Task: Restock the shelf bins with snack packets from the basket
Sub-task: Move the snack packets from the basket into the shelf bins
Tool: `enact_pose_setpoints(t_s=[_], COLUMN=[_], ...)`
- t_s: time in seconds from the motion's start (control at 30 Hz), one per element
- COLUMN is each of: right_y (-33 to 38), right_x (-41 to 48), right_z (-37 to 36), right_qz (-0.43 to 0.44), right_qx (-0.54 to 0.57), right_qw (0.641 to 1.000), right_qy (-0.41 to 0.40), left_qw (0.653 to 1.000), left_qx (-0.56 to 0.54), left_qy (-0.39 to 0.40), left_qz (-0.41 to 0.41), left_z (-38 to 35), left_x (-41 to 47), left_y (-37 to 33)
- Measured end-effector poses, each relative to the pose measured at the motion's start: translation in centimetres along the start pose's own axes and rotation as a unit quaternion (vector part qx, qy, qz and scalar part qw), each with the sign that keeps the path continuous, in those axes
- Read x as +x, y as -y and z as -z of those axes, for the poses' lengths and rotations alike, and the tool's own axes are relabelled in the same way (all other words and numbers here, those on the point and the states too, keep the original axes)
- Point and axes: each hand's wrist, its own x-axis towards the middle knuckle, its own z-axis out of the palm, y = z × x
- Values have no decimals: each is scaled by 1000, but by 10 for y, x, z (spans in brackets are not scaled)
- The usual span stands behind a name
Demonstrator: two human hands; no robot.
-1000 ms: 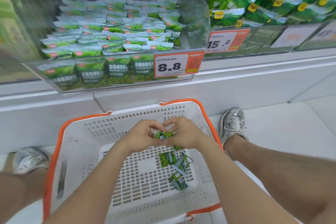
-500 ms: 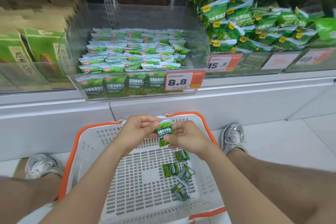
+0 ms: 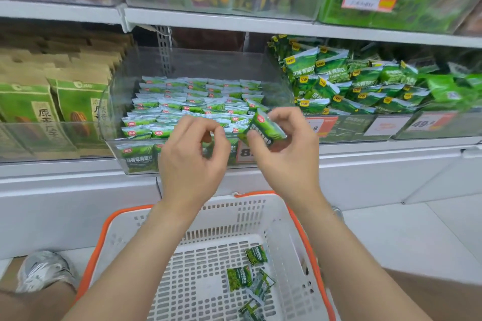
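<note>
Hands raised from basket (image 3: pixel 260 206) to front of middle shelf bin (image 3: pixel 117 101) within last second. Right hand (image 3: pixel 289 159) pinches green snack packet (image 3: pixel 266 129) at bin's front edge. Left hand (image 3: pixel 190 161) half-curled beside it, nothing visible in it. Placement looks imminent; several loose packets (image 3: pixel 238 279) left in basket.

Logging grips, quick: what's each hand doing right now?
Left hand: fingers curled, no packet visible in it; cannot be told for sure.
Right hand: pinching a green snack packet.
</note>
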Motion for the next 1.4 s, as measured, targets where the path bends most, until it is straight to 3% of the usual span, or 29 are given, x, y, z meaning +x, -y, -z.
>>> enact_pose_setpoints(t_s=[0.1,0.27,0.47,0.67,0.9,1.1,1.23,1.33,1.4], right_y=[5,7,15,-8,-28,-24,-16,-8,-5], right_x=[41,103,130,139,146,148,141,127,107], right_z=[3,-13,-51,-61,-68,-71,-58,-38,-24], right_qz=[72,38,19,26,39,52,4,12,55], right_qx=[-228,-499,-579,-643,-619,-625,-569,-507,-464], right_qw=[970,859,781,711,729,721,767,819,862], right_qy=[-47,108,234,284,291,294,297,269,198], left_qw=[994,949,904,905,906,912,930,963,977], left_qx=[88,237,327,325,316,313,295,231,142], left_qy=[20,203,275,274,283,267,214,100,18], left_qz=[-59,-45,-28,-24,-16,-18,-37,-97,-156], left_z=[-6,-15,-19,-19,-19,-19,-18,-18,-14], left_x=[24,54,53,53,54,52,48,40,27], left_y=[6,26,25,25,26,27,30,30,26])
